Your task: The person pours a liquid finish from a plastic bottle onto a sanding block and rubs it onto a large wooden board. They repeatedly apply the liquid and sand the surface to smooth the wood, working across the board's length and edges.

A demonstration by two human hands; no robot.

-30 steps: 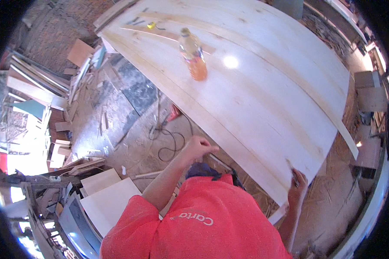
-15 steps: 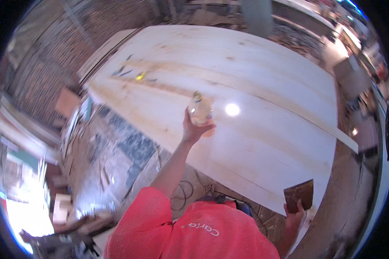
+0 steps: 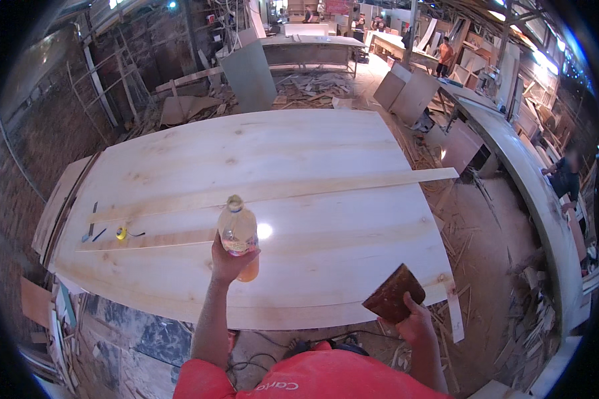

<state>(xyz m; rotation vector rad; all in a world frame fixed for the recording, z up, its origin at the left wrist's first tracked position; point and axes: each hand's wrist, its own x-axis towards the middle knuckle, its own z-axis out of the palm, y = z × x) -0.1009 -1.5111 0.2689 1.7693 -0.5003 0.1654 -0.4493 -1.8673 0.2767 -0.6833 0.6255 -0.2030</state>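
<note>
While a brown slab (image 3: 391, 296) is gripped at its near edge by the right hand (image 3: 416, 322) | a part-filled bottle (image 3: 238, 226) is clasped round its middle by the left hand (image 3: 226, 263), over the pale panel (image 3: 326, 259) | judged light, squeezable, perhaps slick; best held mid-body

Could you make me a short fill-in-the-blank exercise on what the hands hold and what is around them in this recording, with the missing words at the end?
1. The left hand holds a bottle, and the liquid visible low in it is coloured ____.
2. A flat brown piece is held in the person's ____.
3. On the pale wooden panel, the small yellow object lies to the ____ of the bottle in the picture.
4. The colour of the person's shirt is ____.

Missing words: orange; right hand; left; red.
</note>
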